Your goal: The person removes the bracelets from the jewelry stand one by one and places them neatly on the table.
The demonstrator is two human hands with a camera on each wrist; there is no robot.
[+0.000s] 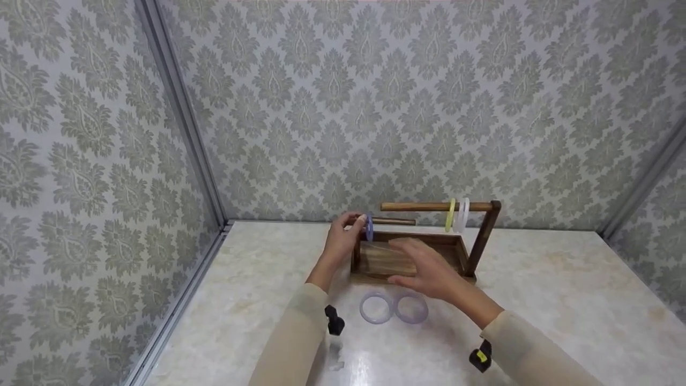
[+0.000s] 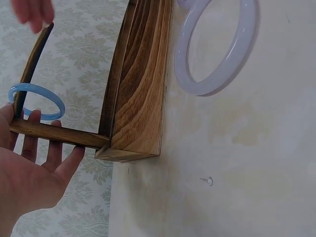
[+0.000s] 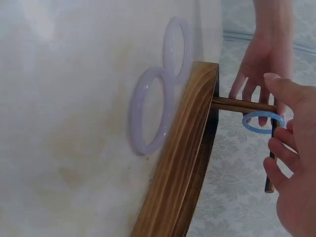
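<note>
A wooden bangle stand has a tray base and two rods at different heights. A blue bangle hangs on the lower rod, close to its post. My left hand holds that post near the top, fingers behind it and thumb by the rod's corner, next to the blue bangle. My right hand hovers in front of the tray with fingers apart, holding nothing. In the right wrist view, the right hand partly covers the rod and the blue bangle.
Two pale lilac bangles lie side by side on the marbled table before the stand. One yellow bangle and white ones hang on the higher rod. Patterned walls rise behind and beside the table.
</note>
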